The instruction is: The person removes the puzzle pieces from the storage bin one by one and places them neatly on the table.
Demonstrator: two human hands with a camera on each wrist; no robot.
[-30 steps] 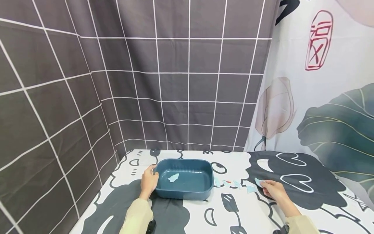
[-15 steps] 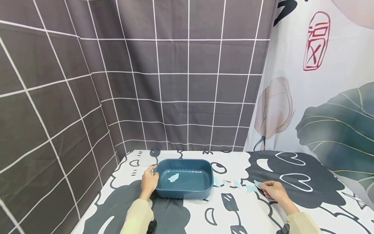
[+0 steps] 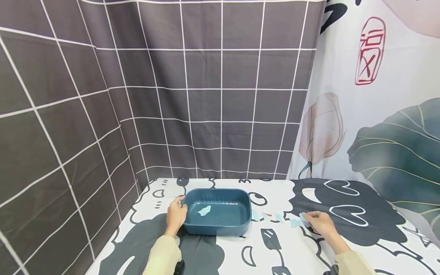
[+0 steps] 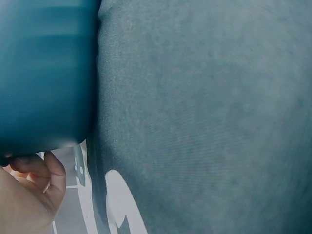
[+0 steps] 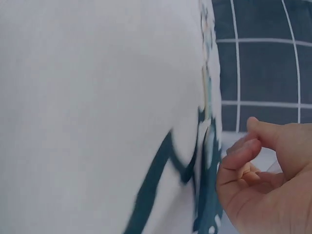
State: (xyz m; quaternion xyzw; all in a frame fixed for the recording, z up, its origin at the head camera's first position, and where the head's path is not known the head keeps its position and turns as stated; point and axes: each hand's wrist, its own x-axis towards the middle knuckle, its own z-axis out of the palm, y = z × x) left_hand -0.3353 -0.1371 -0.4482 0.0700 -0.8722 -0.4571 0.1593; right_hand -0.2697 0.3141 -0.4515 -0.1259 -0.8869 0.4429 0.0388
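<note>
A dark blue rectangular basin [image 3: 220, 230] stands on the patterned cloth in the head view. My left hand [image 3: 176, 217] grips its left end, thumb at the rim; the left wrist view shows bent fingers [image 4: 36, 168] against the basin wall. Inside the basin lies a torn light-blue scrap [image 3: 204, 210]. Off to the right, my right hand [image 3: 323, 224] pinches another light-blue scrap [image 3: 304, 220] between thumb and fingertips, close over the cloth. In the right wrist view the thumb and fingers [image 5: 239, 156] come together, the scrap itself not clearly seen.
Several more light-blue scraps, such as this one [image 3: 295, 222] and one with a red mark [image 3: 267, 216], form a row between basin and right hand. A dark gridded curtain [image 3: 220, 103] hangs behind the table, a white printed curtain [image 3: 330, 95] at the right.
The scrap in my right hand has tilted down toward the cloth, and that hand has shifted slightly left. My left hand and the basin have stayed put.
</note>
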